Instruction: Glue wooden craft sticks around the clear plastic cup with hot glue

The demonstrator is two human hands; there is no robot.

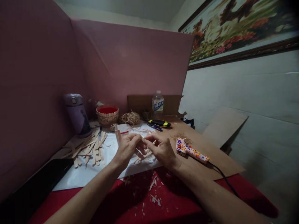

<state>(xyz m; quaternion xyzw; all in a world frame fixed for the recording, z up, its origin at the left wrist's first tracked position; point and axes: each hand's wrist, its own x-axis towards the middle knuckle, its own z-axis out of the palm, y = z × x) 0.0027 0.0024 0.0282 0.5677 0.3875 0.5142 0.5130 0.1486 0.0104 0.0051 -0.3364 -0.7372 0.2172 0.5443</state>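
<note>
My left hand (127, 147) and my right hand (161, 149) meet over a white sheet (81, 175) at the table's middle. Together their fingertips pinch a small pale wooden stick piece (142, 140). Under the hands lies a small heap of cut stick bits (146, 155). A pile of wooden craft sticks (90, 147) lies to the left of my left hand. A flower-patterned glue gun (191, 151) rests on brown cardboard just right of my right hand, its black cord running toward me.
A purple flask (77, 115), a woven bowl with a red inside (107, 114), a twine ball (129, 118), a water bottle (157, 105) and a yellow-black cutter (160, 123) stand at the back. Pink partition walls close the left and rear. Wood shavings litter the red tablecloth (140, 199).
</note>
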